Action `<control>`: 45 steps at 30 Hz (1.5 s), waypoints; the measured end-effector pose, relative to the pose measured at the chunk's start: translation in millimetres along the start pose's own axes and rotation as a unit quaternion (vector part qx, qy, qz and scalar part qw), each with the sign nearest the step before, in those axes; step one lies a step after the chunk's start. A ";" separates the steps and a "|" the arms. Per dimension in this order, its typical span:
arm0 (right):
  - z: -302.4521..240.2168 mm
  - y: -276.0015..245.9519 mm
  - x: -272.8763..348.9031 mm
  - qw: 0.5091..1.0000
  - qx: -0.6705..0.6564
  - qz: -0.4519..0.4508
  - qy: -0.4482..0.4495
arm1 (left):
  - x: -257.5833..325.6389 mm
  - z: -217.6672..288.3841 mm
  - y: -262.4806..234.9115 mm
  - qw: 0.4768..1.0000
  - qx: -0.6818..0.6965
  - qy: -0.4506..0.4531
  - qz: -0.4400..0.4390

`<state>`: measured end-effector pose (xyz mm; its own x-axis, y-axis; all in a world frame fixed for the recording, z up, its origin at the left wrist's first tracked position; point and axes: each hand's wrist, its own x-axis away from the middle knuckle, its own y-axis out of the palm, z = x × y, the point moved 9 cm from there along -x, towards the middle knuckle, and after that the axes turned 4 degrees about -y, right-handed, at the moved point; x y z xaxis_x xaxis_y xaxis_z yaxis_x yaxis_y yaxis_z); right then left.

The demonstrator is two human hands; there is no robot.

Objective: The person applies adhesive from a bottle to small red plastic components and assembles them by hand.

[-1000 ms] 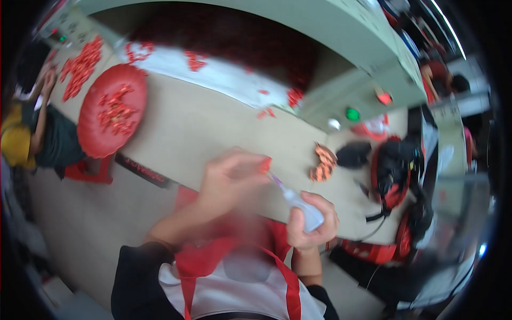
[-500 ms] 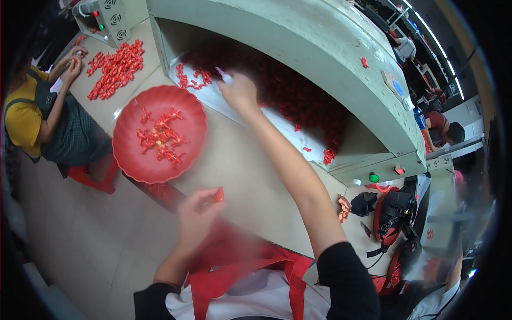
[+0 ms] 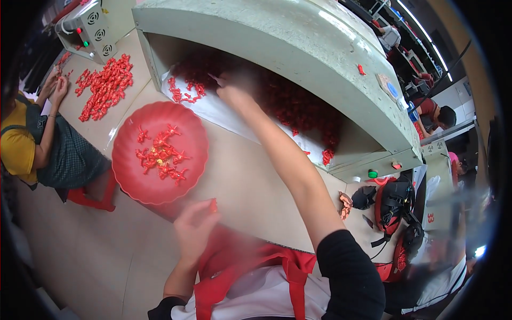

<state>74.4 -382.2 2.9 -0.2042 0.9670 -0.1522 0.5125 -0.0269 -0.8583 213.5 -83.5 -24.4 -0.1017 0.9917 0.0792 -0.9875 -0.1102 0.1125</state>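
Observation:
My left hand (image 3: 193,228) is closed near my apron, its thumb and fingers pinching a small red plastic piece (image 3: 214,205). My right hand (image 3: 236,97) reaches into the low opening of a pale green cabinet (image 3: 256,32). Its fingers are closed on a small pale tool with a thin purplish tip (image 3: 216,80), partly hidden by the hand. Beside the tip lie several red figure-like pieces (image 3: 186,92) on a white sheet (image 3: 226,118). A dark heap of red pieces (image 3: 304,106) fills the shaded inside. Left of my hands, a scalloped red bowl (image 3: 128,173) holds red figures with some yellow.
A co-worker in a yellow top (image 3: 18,146) sits at the left, hands near a pile of red pieces (image 3: 108,85). A grey box with vents (image 3: 88,32) stands behind. Green (image 3: 373,174) and red knobs mark the cabinet's front. A black bag (image 3: 393,202) lies right.
My view has shifted slightly, so the bowl sits lower in it. My left hand, still pinching the red piece, is a little lower. My right hand stays in the opening with the tool.

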 end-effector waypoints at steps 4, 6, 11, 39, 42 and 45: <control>6.0 -11.0 111.6 0.998 0.035 -0.040 -0.023 | -7.1 -12.5 7.9 0.999 0.021 -0.038 -0.008; 16.0 -21.0 168.9 0.996 0.046 -0.069 -0.012 | -10.5 -21.6 20.6 0.998 0.003 -0.062 -0.022; 61.3 -47.5 247.8 0.971 -0.159 -0.071 0.164 | -21.7 -25.1 71.1 0.988 0.077 -0.092 -0.102; 58.0 -71.9 304.0 0.992 -0.052 0.099 0.064 | 8.8 -26.7 129.0 0.972 0.145 -0.102 -0.154; 78.9 -50.9 332.8 0.804 -0.532 -0.029 0.263 | 12.5 -25.3 134.8 0.975 0.124 -0.098 -0.155; 71.1 -66.0 340.0 0.746 -0.629 0.013 0.220 | 13.1 -27.2 143.7 0.980 0.096 -0.080 -0.157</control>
<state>-88.1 -69.6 -27.1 -0.0299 0.9672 0.2521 0.9449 -0.0549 0.3226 67.0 -84.5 -34.2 0.2394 0.9572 0.1629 -0.9245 0.1735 0.3394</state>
